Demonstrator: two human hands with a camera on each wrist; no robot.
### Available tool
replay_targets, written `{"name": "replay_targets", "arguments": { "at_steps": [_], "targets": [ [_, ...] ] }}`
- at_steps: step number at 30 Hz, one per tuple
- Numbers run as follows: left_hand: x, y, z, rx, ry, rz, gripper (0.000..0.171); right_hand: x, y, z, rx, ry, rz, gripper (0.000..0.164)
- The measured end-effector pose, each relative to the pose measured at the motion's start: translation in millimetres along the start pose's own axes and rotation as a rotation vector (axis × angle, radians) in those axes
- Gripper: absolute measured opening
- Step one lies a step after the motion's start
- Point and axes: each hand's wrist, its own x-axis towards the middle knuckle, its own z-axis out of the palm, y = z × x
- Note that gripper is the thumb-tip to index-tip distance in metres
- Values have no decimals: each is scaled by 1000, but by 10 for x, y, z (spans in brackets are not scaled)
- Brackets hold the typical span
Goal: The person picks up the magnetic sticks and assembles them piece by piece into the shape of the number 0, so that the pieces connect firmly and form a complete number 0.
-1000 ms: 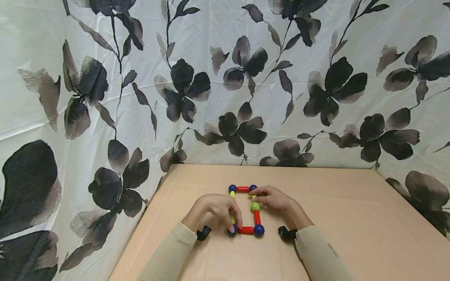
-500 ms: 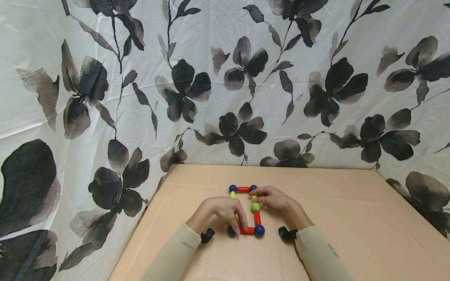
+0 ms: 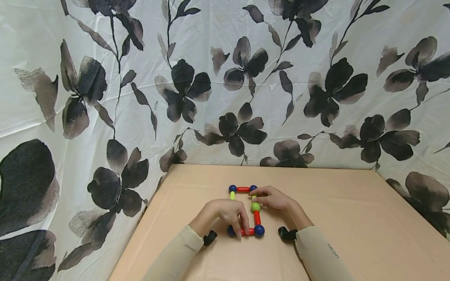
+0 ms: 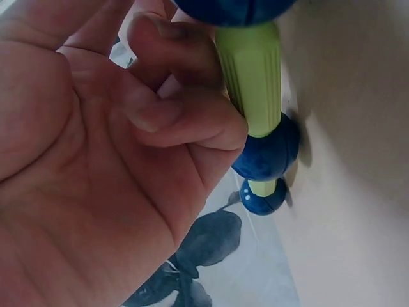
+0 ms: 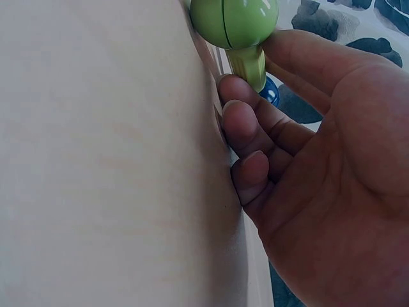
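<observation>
A rectangle of coloured rods and balls, like a magnetic building set, lies on the table. My left hand (image 3: 230, 212) reaches over its left side, thumb and index finger pinching the near red rod (image 3: 251, 231). Beside that hand are the near-left blue ball (image 3: 230, 231) and a yellow-green rod (image 4: 252, 77), partly covered in the head view. At the far right, my right hand (image 3: 274, 198) pinches another yellow-green rod (image 5: 246, 67) between a blue ball (image 3: 253, 188) and the green ball (image 3: 255, 207). Its other fingers rest against the tabletop.
A second red rod (image 3: 257, 217) runs from the green ball to the near-right blue ball (image 3: 259, 230). The far side has a red rod (image 3: 243, 189). Floral cloth (image 3: 218, 101) hangs behind the tan table (image 3: 334, 214). Both wrists wear small black devices (image 3: 287, 234).
My left hand has slid right, from the near-left blue ball onto the near red rod. The right hand stays where it was, and the rectangle keeps its shape.
</observation>
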Motion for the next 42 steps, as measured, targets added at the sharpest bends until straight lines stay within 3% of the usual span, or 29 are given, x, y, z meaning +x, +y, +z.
{"name": "replay_targets", "arguments": {
  "at_steps": [9, 22, 24, 27, 30, 32, 34, 36, 39, 42],
  "targets": [
    [28, 82, 57, 60, 26, -27, 13, 1, 3, 12, 2, 5, 0, 30],
    [-16, -11, 1, -21, 88, 15, 5, 5, 18, 12, 5, -5, -35, 33],
    [-11, -89, -42, -41, 150, 48, 3, 12, 20, 9, 4, -7, -31, 32],
    [-13, -256, -123, -95, 322, 82, 7, 21, 14, 7, 4, -12, -16, 31],
    [-43, -454, -194, -162, 503, 50, 16, 23, -5, 9, 6, -18, 0, 32],
    [-86, -561, -221, -216, 564, -3, 21, 14, -23, 4, 1, -12, 19, 33],
    [-132, -640, -234, -274, 550, -52, 25, -1, -40, -5, 3, -7, 41, 35],
    [-165, -685, -234, -323, 487, -92, 29, -21, -54, -14, 27, -16, 64, 38],
    [-170, -702, -215, -397, 377, -115, 36, -40, -65, -14, 91, -49, 90, 44],
    [-135, -683, -196, -421, 355, -125, 39, -35, -71, 5, 140, -75, 96, 48]
  ]
}}
